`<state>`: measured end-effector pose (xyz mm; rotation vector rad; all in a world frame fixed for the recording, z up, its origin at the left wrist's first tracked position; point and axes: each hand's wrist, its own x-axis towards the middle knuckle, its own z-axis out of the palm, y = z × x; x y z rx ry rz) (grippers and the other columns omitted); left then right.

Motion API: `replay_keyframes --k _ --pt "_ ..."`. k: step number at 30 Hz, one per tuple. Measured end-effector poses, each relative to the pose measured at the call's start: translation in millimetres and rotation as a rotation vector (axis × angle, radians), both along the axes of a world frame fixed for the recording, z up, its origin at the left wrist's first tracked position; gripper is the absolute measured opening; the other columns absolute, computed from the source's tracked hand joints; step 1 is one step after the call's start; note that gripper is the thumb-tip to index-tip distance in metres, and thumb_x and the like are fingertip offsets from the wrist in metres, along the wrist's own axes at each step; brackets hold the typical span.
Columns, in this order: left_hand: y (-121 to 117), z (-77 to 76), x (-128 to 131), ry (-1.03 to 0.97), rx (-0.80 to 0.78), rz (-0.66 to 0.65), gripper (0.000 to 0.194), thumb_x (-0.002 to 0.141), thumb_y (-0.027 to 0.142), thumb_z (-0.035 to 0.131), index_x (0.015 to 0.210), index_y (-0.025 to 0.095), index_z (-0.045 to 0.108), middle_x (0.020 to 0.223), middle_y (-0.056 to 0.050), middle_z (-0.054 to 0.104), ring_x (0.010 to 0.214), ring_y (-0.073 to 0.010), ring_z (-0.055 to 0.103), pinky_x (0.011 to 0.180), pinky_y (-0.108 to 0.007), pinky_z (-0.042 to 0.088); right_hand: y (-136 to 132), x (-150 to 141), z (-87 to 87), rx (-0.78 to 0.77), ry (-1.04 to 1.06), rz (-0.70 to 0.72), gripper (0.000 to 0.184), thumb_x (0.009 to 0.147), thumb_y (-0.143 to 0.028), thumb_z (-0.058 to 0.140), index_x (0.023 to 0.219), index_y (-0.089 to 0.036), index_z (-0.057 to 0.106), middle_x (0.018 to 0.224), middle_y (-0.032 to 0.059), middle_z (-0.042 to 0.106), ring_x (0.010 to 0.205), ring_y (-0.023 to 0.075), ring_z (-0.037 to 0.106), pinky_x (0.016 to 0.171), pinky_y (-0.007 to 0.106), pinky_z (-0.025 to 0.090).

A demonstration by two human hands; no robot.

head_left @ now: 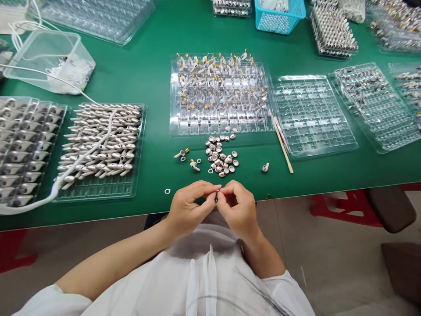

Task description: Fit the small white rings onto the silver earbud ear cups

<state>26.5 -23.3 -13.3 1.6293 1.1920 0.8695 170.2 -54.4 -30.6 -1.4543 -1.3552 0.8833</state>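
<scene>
My left hand (190,204) and my right hand (239,206) meet at the table's front edge, fingertips pinched together. Between them is a small part, mostly hidden by the fingers, so its kind cannot be made out. Just beyond lies a loose pile of small silvery earbud caps (217,153). To its left are two earbud stems with yellow tabs, one of them a white stem (194,165), and several small white rings (167,191). A single earbud shell (265,167) rests to the right of the pile.
Behind the pile stands a clear tray (223,126) of earbud parts with yellow tabs. A wooden stick (283,147) lies beside an unfilled clear tray (315,116). At left, a white cable (82,162) crosses a tray of shells (98,140). A blue basket (279,22) sits at the back.
</scene>
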Motion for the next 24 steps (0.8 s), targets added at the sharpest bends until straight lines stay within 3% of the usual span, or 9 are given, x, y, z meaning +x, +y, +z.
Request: replay_keyframes --k 5,8,12,15,19,24 --pt "2.9 -4.5 -9.2 0.009 -0.005 -0.010 0.022 0.084 0.018 0.058 0.093 0.020 0.078 0.084 -0.005 0.075 0.074 -0.0156 0.070 0.068 -0.023 0.055 7.3 -3.1 1.3 -0.070 0.029 0.047 0.009 0.081 -0.018 0.058 0.072 -0.019 0.055 0.065 -0.0035 0.054 0.051 0.0089 0.049 0.046 0.021 0.040" --pt "10.0 -2.3 -14.9 0.088 -0.051 -0.091 0.024 0.085 0.020 0.057 0.096 0.018 0.078 0.088 -0.006 0.077 0.078 -0.0177 0.071 0.071 -0.024 0.055 12.1 -1.6 1.0 -0.075 -0.034 0.091 0.010 0.080 -0.017 0.057 0.071 -0.020 0.053 0.064 -0.0041 0.053 0.050 0.0082 0.047 0.046 0.020 0.039" --pt "23.9 6.0 -20.0 0.156 -0.175 -0.278 0.030 0.085 0.017 0.054 0.103 0.022 0.076 0.090 -0.001 0.078 0.078 -0.0169 0.072 0.069 -0.022 0.054 18.9 3.0 1.8 0.020 -0.232 0.223 0.011 0.081 -0.013 0.055 0.072 -0.020 0.053 0.067 -0.0033 0.052 0.055 0.0097 0.047 0.051 0.022 0.039" --pt "31.4 8.5 -22.8 0.117 -0.229 -0.327 0.031 0.085 0.015 0.052 0.102 0.023 0.077 0.091 0.000 0.078 0.081 -0.0175 0.072 0.071 -0.022 0.055 22.3 6.2 5.1 0.093 -0.327 0.306 0.011 0.085 -0.012 0.053 0.077 -0.019 0.055 0.070 -0.0015 0.054 0.060 0.0117 0.050 0.055 0.025 0.041" --pt "34.1 6.8 -27.4 -0.021 -0.366 -0.198 0.022 0.085 0.024 0.059 0.097 0.018 0.077 0.091 -0.004 0.079 0.081 -0.0198 0.073 0.074 -0.025 0.058 18.4 8.6 10.6 0.126 -0.247 0.282 0.007 0.091 -0.017 0.056 0.096 -0.020 0.061 0.082 0.0012 0.061 0.067 0.0127 0.056 0.059 0.025 0.047" --pt "32.8 9.9 -27.9 -0.212 -0.470 -0.020 0.020 0.083 0.030 0.067 0.093 0.014 0.074 0.086 -0.006 0.077 0.075 -0.0181 0.071 0.072 -0.025 0.058 4.0 1.5 7.8 0.194 -0.230 0.109 0.036 0.085 -0.028 0.071 0.117 -0.023 0.054 0.098 0.0052 0.064 0.076 0.0163 0.061 0.062 0.030 0.054"
